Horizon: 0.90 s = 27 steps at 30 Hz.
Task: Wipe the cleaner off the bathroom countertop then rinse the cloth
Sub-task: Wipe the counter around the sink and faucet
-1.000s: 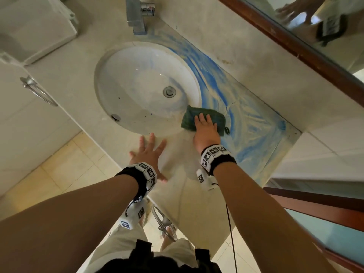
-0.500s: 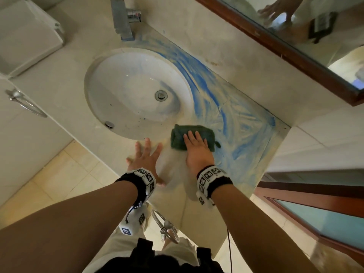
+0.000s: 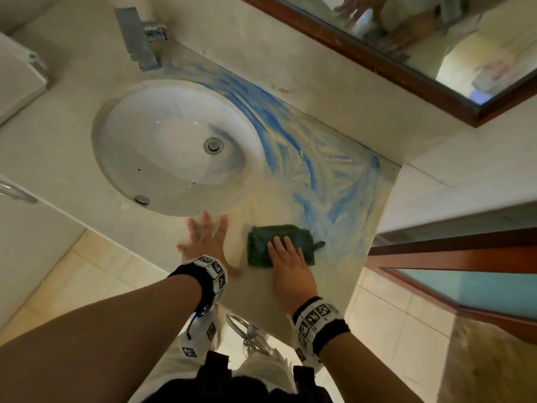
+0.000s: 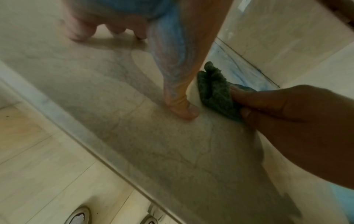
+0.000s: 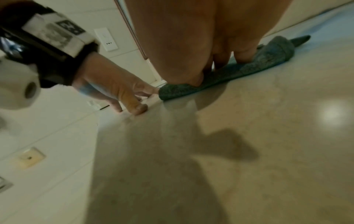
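A folded dark green cloth (image 3: 279, 245) (image 4: 214, 91) (image 5: 249, 66) lies flat on the beige stone countertop (image 3: 255, 286) near its front edge. My right hand (image 3: 286, 257) presses down on the cloth with straight fingers. My left hand (image 3: 203, 237) rests flat on the counter just left of the cloth, fingers spread. Blue cleaner streaks (image 3: 328, 175) cover the counter behind and to the right of the cloth, curving round the sink's rim. The white oval sink (image 3: 122, 158) lies to the left, below a chrome tap (image 3: 136, 36).
A wood-framed mirror (image 3: 392, 62) hangs above the tiled wall behind the counter. A wooden door frame (image 3: 453, 254) stands right of the counter's end. A chrome towel ring (image 3: 250, 333) hangs below the front edge. A white fixture (image 3: 17, 74) sits at far left.
My right hand has dragged the cloth from the sink's rim back toward the counter's front edge, leaving a wiped strip. The left hand has stayed flat in place.
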Motion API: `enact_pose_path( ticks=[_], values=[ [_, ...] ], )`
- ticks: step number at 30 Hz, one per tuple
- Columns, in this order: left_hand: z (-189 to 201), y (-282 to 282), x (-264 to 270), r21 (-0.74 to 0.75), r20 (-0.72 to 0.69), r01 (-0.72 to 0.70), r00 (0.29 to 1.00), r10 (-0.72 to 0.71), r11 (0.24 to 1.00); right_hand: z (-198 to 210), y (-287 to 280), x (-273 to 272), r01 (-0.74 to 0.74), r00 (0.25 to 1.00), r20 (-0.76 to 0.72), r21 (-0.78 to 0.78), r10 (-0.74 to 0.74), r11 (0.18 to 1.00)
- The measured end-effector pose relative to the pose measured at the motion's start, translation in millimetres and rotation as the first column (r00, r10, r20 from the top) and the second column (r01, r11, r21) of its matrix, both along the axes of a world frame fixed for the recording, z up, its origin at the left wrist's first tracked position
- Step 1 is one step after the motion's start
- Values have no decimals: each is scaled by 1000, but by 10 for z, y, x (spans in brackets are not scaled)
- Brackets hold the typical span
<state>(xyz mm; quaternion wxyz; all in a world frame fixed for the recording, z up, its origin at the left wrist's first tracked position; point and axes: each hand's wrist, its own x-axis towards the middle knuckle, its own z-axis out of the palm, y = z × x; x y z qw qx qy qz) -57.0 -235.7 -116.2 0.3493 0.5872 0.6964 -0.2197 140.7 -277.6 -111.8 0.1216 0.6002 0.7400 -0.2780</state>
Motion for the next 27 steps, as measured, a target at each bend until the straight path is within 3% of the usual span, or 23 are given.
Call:
enact_pose_path(
  ticks=[8, 12, 19, 27],
  values=[
    [-36, 10, 25, -4, -26, 10, 1000, -10, 1000, -32, 699, -193, 77, 997, -33, 8, -76, 997],
    [-60, 3, 33, 9, -19, 9, 1000, -8, 1000, -30, 486, -169, 128, 991, -38, 26, -127, 991],
    [-176, 67, 9, -24, -65, 64, 996, -65, 998, -25, -524, 254, 216, 976, -6, 19, -216, 976],
    [-142, 54, 4, -14, -30, 42, 999, -43, 999, -71, 152, 127, 326, 945, 4, 61, -327, 943]
  ],
)
